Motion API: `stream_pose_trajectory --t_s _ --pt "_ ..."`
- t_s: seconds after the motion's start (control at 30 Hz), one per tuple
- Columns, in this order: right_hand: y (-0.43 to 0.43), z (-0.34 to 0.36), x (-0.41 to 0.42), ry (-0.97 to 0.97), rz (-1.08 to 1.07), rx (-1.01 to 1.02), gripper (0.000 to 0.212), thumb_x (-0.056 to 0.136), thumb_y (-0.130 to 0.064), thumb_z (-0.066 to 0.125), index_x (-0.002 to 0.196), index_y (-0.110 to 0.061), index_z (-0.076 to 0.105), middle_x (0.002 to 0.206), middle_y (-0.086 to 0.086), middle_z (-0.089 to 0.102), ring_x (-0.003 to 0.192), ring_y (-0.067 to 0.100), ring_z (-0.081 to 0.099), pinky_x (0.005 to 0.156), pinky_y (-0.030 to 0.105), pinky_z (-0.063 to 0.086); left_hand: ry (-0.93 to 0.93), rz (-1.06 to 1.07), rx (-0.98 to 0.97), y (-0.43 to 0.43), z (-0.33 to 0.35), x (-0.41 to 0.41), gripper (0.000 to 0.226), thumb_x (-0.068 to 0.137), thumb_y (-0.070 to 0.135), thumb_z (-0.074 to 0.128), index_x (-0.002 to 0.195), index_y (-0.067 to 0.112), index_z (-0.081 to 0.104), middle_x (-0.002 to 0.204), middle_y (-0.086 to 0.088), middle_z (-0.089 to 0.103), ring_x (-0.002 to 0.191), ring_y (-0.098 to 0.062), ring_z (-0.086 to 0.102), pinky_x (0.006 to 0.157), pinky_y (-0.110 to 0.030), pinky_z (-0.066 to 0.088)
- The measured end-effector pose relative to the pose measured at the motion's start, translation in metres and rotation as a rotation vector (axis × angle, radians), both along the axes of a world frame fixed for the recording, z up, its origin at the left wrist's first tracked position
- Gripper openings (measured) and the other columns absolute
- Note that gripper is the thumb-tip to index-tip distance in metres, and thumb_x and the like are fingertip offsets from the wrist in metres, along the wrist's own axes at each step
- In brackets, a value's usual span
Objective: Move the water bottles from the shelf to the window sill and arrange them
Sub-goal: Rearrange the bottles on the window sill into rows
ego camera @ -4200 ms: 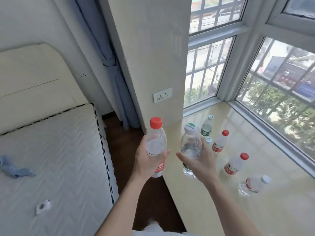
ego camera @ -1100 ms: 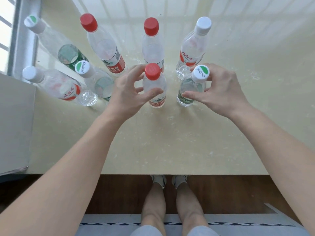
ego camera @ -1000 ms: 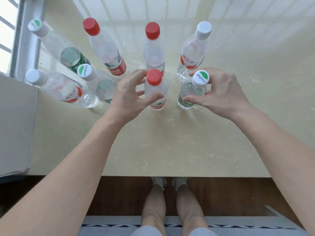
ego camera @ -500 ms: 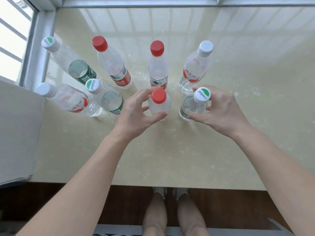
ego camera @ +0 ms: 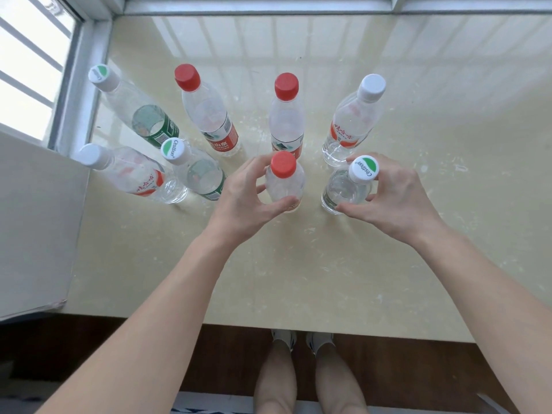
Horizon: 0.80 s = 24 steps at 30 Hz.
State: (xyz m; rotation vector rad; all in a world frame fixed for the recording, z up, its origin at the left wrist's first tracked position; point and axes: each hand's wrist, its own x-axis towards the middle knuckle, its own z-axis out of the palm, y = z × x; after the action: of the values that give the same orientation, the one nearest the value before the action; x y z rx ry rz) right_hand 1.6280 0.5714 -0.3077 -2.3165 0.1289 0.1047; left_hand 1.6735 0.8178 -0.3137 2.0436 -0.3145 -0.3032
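Several clear water bottles stand upright on the cream window sill [ego camera: 298, 279]. My left hand [ego camera: 242, 198] wraps around a red-capped bottle [ego camera: 283, 180] in the front row. Beside it, my right hand [ego camera: 394, 195] holds a green-and-white-capped bottle [ego camera: 349, 186] by its side; both bottles rest on the sill. Behind them stand two red-capped bottles [ego camera: 209, 115] [ego camera: 286, 115] and a white-capped bottle [ego camera: 352, 118]. To the left are a green-labelled bottle [ego camera: 137, 112], another green-capped bottle [ego camera: 194, 171] and a white-capped bottle [ego camera: 128, 171].
A window frame [ego camera: 80, 85] borders the sill on the left and along the back. A wall corner [ego camera: 35, 228] juts in at the left. The sill's front edge drops to a dark wooden floor, where my legs and feet [ego camera: 301, 348] show.
About four seconds ago I carried the two bottles in the air toward the sill. Now they stand on it with both hands still around them; the view has shifted slightly over the last second.
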Motion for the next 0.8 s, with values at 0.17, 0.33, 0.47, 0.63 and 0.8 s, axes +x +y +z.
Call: stream_pose_trajectory --t_s 0.17,0.33,0.47,0.63,0.8 --pt "0.000 -0.004 -0.002 0.020 -0.009 0.001 0.070 0.061 -0.032 0.089 0.124 -0.032 0.058 0.111 -0.018 0.058 0.108 0.010 0.056 0.084 0.045 0.057 0.010 0.020 0.019 0.002 -0.006 -0.002 0.072 0.072 0.026 0.087 0.134 0.030 0.051 0.126 0.012 0.058 0.120 -0.002 0.054 0.098 -0.025 0.052" --pt "-0.008 -0.011 -0.015 0.112 -0.077 -0.001 0.099 0.058 -0.039 0.091 0.143 -0.034 0.042 0.138 -0.014 0.050 0.121 0.008 0.053 0.091 0.045 0.054 0.018 0.024 0.088 0.009 -0.005 -0.014 0.086 0.070 0.031 0.088 0.142 0.029 0.042 0.138 0.009 0.051 0.128 -0.002 0.048 0.101 -0.031 0.049" --pt "-0.018 0.004 -0.060 0.226 -0.191 -0.125 0.086 0.062 -0.045 0.088 0.136 -0.025 0.050 0.133 -0.004 0.056 0.120 0.019 0.057 0.096 0.043 0.050 0.004 0.049 0.251 0.038 0.008 -0.048 0.087 0.071 0.036 0.086 0.144 0.017 0.043 0.137 0.002 0.052 0.126 -0.008 0.048 0.107 -0.030 0.042" --pt "0.010 0.038 -0.125 0.268 -0.038 -0.277 0.060 0.070 -0.050 0.079 0.121 -0.030 0.056 0.120 -0.010 0.061 0.106 0.025 0.064 0.081 0.045 0.054 -0.067 0.130 0.504 0.110 0.034 -0.092 0.074 0.077 0.045 0.076 0.140 0.019 0.047 0.132 0.004 0.056 0.122 -0.013 0.052 0.103 -0.027 0.043" --pt "0.101 0.050 -0.103 0.162 0.132 -0.272 0.059 0.074 -0.048 0.077 0.126 -0.029 0.056 0.122 -0.015 0.057 0.094 0.021 0.067 0.069 0.040 0.056 -0.070 0.213 0.648 0.181 0.044 -0.092 0.070 0.080 0.049 0.071 0.139 0.019 0.048 0.133 0.000 0.056 0.121 -0.020 0.056 0.096 -0.037 0.050"
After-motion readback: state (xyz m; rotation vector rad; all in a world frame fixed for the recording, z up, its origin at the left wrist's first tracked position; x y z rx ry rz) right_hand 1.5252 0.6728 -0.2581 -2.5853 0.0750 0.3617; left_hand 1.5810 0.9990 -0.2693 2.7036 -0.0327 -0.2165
